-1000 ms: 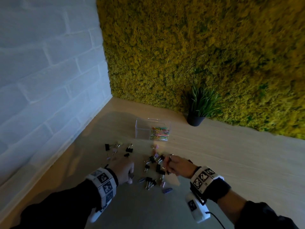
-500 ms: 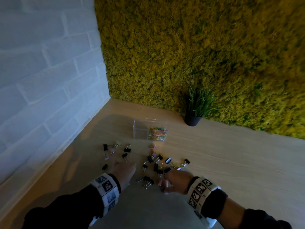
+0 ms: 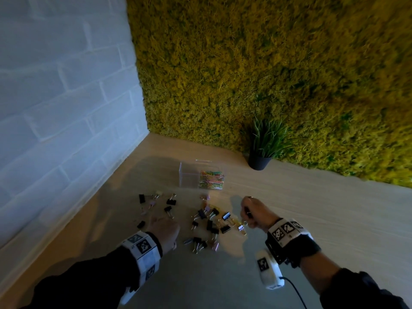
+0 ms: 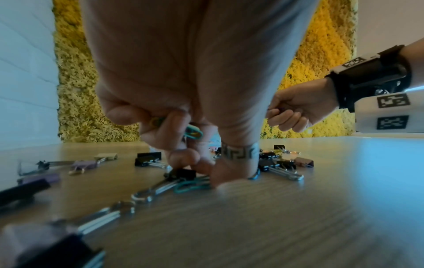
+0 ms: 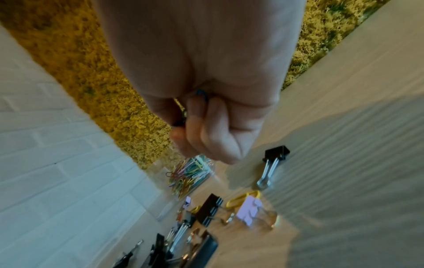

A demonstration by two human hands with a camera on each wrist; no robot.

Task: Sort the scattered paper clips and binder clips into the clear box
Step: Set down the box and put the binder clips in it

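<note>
The clear box (image 3: 189,175) stands at the back of the table, coloured paper clips (image 3: 211,179) heaped in its right part. Black and lilac binder clips (image 3: 209,221) lie scattered in front of it. My left hand (image 3: 166,226) is low at the left of the pile. In the left wrist view its curled fingers hold yellow and teal paper clips (image 4: 192,132), while the thumb and a fingertip pinch a teal paper clip (image 4: 190,185) on the table. My right hand (image 3: 247,214) is a raised fist right of the pile, a blue paper clip (image 5: 201,94) showing inside it.
A potted grass plant (image 3: 260,152) stands behind the box against the moss wall. A white brick wall (image 3: 66,130) runs along the table's left edge. A black binder clip (image 5: 275,156), a yellow paper clip (image 5: 241,199) and a lilac binder clip (image 5: 250,210) lie below my right hand.
My right hand has left the front of the pile and risen up and to the right, fingers curled. The left hand has stayed at the left of the pile.
</note>
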